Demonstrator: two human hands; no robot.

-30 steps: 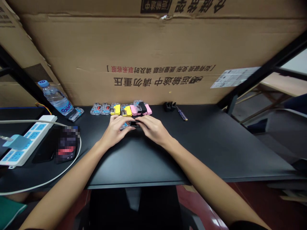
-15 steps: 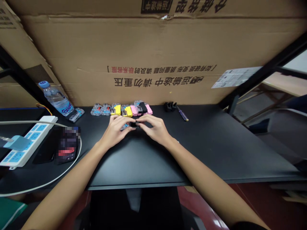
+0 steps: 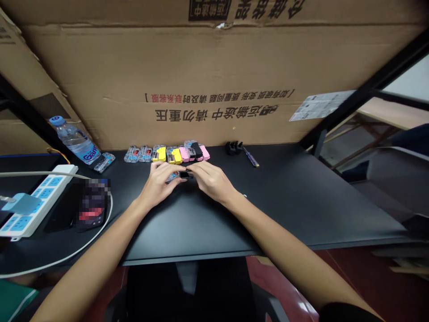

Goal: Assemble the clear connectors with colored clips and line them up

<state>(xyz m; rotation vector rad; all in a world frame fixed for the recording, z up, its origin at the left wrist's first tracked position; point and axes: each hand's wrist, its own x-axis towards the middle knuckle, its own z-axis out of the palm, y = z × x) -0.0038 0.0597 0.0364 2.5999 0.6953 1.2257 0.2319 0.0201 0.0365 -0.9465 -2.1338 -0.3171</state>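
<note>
Over the black desk [image 3: 201, 223], my left hand [image 3: 160, 182] is closed around a small clear-cased device with a black part [image 3: 184, 175], its thumb below and fingers above. Bluish details show through the casing beside the left fingers. My right hand [image 3: 212, 182] grips the black end of that device from the other side, its fingertips partly covering it. What exactly the device is, I cannot make out. Just behind the hands stands a row of similar small devices: clear ones [image 3: 145, 154], yellow ones [image 3: 174, 156] and pink ones [image 3: 204, 152].
Black plastic parts [image 3: 233, 147] and a screwdriver [image 3: 252, 158] lie to the right of the row. At left are a water bottle [image 3: 75, 141], another clear device [image 3: 105, 162], a power strip [image 3: 40, 199], a phone [image 3: 92, 205] and a looping white cable [image 3: 111, 210]. A cardboard wall [image 3: 201, 67] rises behind.
The view has shifted slightly, so the scene sits a little further left. My right fingers have closed in from the device's right end over its top edge. Both hands still hold it.
</note>
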